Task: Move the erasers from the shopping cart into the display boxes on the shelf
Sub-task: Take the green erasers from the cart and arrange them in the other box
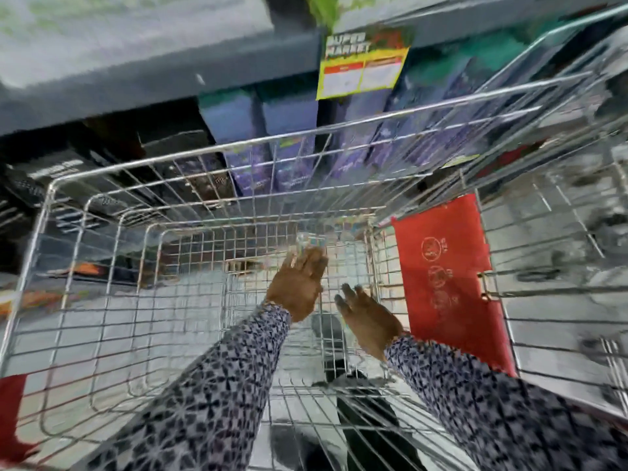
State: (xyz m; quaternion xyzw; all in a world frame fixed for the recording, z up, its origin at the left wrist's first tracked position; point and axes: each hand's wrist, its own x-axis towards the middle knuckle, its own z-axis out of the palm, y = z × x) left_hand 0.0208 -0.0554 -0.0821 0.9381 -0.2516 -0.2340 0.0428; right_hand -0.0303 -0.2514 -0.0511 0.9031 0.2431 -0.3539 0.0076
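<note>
Both my arms, in patterned sleeves, reach down into the wire shopping cart (102,253). My left hand (299,283) is deep in the basket, its fingertips at a small pale blurred packet (311,241) near the cart's far end; whether it grips it is unclear. My right hand (367,317) hovers just right of it, fingers spread, holding nothing. Blur hides any erasers. The shelf (153,83) runs across the top of the view.
Purple boxes (289,130) stand under the shelf behind the cart, dark boxes (61,175) to their left. A yellow price tag (363,62) hangs from the shelf edge. A red child-seat flap (448,277) leans on the cart's right side. The floor shows through the mesh.
</note>
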